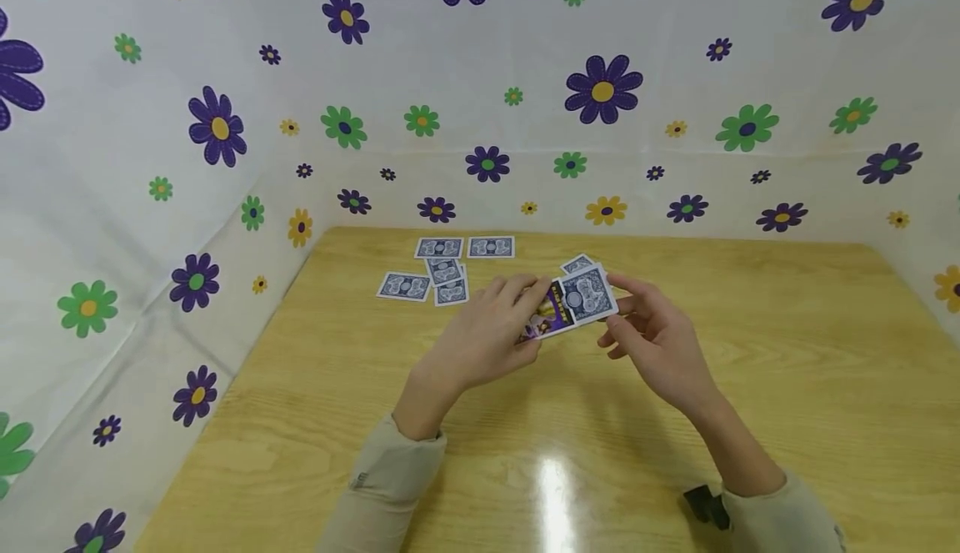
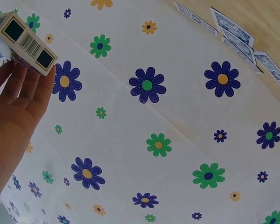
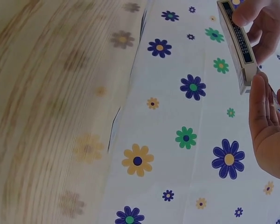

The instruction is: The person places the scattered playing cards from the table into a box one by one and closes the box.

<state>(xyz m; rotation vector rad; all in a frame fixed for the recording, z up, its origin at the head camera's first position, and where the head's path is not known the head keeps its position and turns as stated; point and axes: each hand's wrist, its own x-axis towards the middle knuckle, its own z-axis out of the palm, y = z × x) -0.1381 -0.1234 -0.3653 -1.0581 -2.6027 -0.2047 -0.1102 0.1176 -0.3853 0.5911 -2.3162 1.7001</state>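
My left hand (image 1: 491,328) grips a purple-and-yellow playing card box (image 1: 551,311), fingers over its top and thumb along the near side. The barcode end of the box (image 2: 30,44) faces the left wrist camera. From the box's right end stick out blue-backed playing cards (image 1: 588,294), face down. My right hand (image 1: 663,340) pinches these cards at their outer end, index finger at the far corner and thumb at the near one. In the right wrist view, its fingers (image 3: 259,100) are right at the end of the box.
Several blue-backed cards (image 1: 405,286) lie face down at the table's back left, some overlapping. Another card (image 1: 577,263) shows just behind the box. Flower-printed cloth (image 1: 510,128) walls the back and sides of the wooden table (image 1: 300,419). A small black object (image 1: 707,507) sits by the right sleeve.
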